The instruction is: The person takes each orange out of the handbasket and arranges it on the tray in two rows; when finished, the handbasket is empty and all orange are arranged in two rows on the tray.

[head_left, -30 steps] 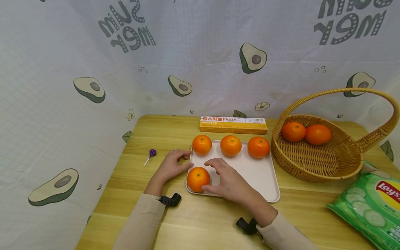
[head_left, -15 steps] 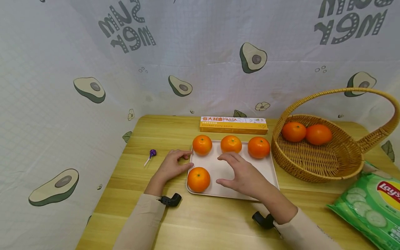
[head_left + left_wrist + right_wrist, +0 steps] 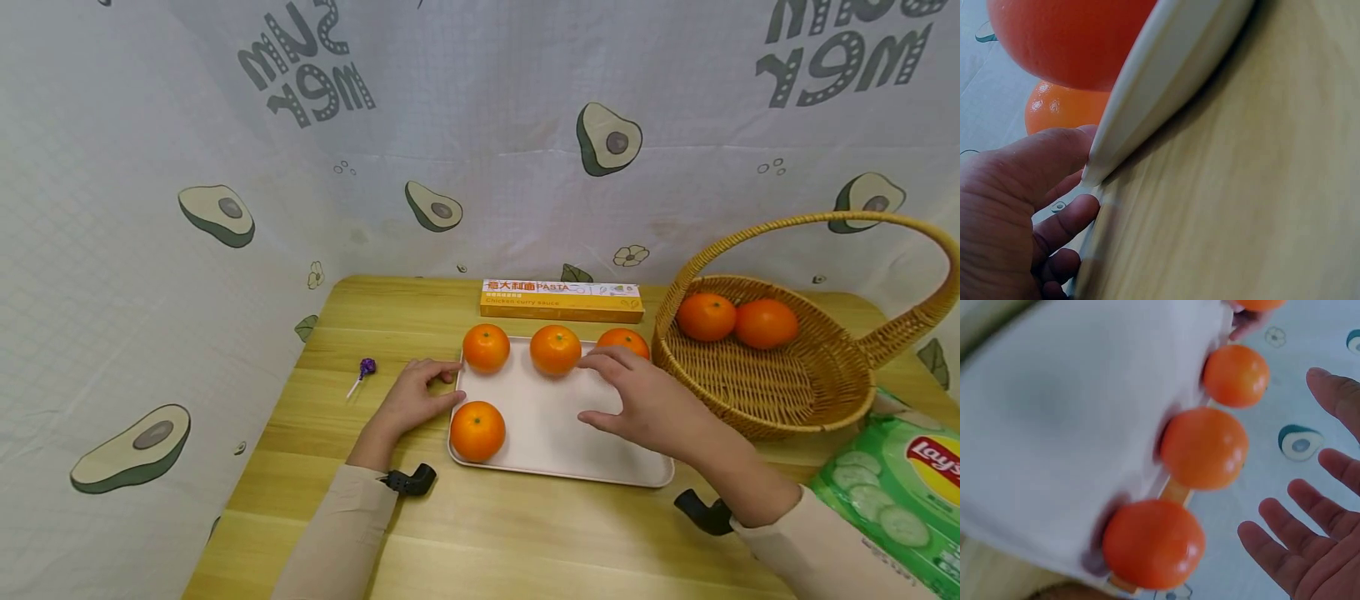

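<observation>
Right hand (image 3: 645,400) has swung away from the near-left orange (image 3: 477,432), across the tray (image 3: 540,417) toward the counter's (image 3: 480,542) right edge, while the left hand (image 3: 415,398) and the oranges keep their places. My judgement is that this step is an empty-handed pass between grasps, with one orange placed and another seemingly to be fetched; the next move would call for clearing the basket handle (image 3: 817,219) and keeping the fingers spread wide enough for a round fruit. Nearest the front edge, that orange sits in the tray's near-left corner, just beside the left thumb and now well apart from the right hand. Farther in, the left hand rests at the tray's left rim, thumb and forefinger apart and touching it, perhaps steadying it. Hovering over the tray's right half, the right hand holds nothing, thumb and fingers wide apart. Beyond both hands, the left back orange (image 3: 486,347), middle back orange (image 3: 556,349) and partly hidden right back orange (image 3: 622,340) line the tray's far edge. Toward the counter's far-right corner, two more oranges (image 3: 707,317) lie in the basket (image 3: 765,383), beyond the right hand's fingertips.
</observation>
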